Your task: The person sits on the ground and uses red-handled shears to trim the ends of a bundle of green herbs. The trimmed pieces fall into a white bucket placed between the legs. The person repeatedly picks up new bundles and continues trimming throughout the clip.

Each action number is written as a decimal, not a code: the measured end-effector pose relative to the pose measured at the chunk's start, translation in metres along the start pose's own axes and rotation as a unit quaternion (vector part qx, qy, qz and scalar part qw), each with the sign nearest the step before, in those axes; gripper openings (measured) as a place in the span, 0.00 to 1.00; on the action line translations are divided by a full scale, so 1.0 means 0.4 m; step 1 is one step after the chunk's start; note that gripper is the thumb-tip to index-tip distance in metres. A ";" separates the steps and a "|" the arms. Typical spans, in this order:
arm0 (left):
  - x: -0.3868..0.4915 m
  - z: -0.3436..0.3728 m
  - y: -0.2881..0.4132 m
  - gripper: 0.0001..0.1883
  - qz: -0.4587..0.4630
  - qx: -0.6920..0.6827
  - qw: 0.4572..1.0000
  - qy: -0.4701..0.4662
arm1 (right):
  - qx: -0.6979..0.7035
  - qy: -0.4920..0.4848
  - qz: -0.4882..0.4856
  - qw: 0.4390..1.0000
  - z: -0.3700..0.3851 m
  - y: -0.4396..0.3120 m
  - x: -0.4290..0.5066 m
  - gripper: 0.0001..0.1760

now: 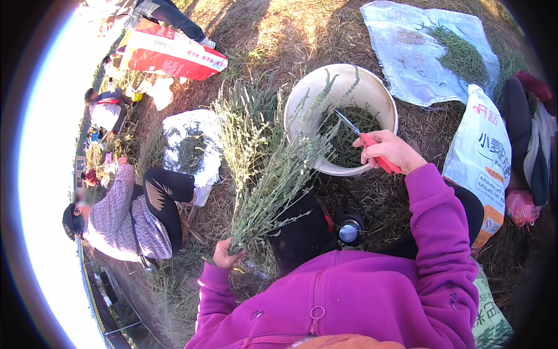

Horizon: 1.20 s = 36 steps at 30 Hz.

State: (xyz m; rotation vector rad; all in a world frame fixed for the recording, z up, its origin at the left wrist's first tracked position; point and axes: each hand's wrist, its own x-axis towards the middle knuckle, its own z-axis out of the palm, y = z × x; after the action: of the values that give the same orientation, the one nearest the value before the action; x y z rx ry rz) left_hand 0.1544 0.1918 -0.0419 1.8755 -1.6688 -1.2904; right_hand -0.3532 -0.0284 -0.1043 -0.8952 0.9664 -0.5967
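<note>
My left hand (227,254) grips the lower stems of a bunch of green plant stalks (272,194), whose tips fan out up and right over the rim of a white plastic bucket (383,87). In my right hand (392,148) is a pair of scissors with red handles (378,153), the metal blades pointing up and left over the bucket's mouth; whether the blades are apart cannot be told. Dark green plant clippings (344,146) lie inside the bucket. More pale, dry-looking stalks (244,135) stand just left of the bucket.
Beyond the bucket lies a white woven sheet (418,65) with cut greens (464,56). A printed sack (475,148) stands at right. A bottle or flask (348,233) is between my legs. At left a seated person (130,218) is beside a white sack (209,168); other people are farther off.
</note>
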 end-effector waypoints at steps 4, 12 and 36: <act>-0.011 -0.009 -0.006 0.10 -0.016 -0.007 1.000 0.004 | 0.000 0.002 -0.012 1.000 -0.006 -0.001 0.000 0.26; -0.011 -0.023 0.004 0.08 -0.031 0.001 0.999 -0.011 | -0.043 0.006 0.018 0.999 0.001 -0.013 -0.013 0.20; -0.019 -0.011 0.078 0.07 0.014 0.069 0.997 0.007 | -0.131 -0.059 0.048 0.989 0.010 -0.043 -0.057 0.30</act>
State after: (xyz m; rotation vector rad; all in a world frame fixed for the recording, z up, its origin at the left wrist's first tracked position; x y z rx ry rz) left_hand 0.1390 0.1888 -0.0134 1.9265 -1.8118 -1.1751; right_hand -0.3609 -0.0180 -0.0785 -1.0967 0.9889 -0.3347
